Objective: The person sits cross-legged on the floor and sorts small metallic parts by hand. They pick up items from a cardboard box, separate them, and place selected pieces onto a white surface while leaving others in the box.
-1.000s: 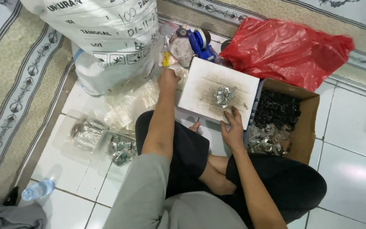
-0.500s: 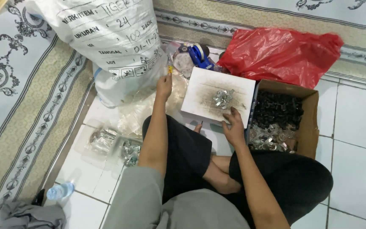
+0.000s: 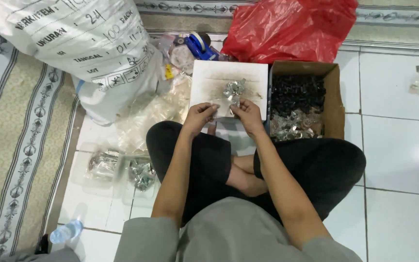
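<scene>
I sit cross-legged on a tiled floor. My left hand (image 3: 199,115) and my right hand (image 3: 247,112) meet over the near edge of a white board (image 3: 209,77) resting in front of my knees. Between the fingertips of both hands is what looks like a small clear plastic bag (image 3: 222,103); it is small and hard to make out. A little pile of shiny metal parts (image 3: 234,89) lies on the board just beyond my fingers.
To the right of the board is an open cardboard box (image 3: 334,99) of black and silver parts. Behind are a red plastic bag (image 3: 287,29), a blue tape dispenser (image 3: 199,45) and a large white sack (image 3: 88,43). Clear bags of metal parts (image 3: 104,162) and a water bottle (image 3: 66,232) lie at left.
My left hand came back from the heap of clear plastic beside the sack to the board's near edge. My right hand moved left to meet it. The camera has shifted closer.
</scene>
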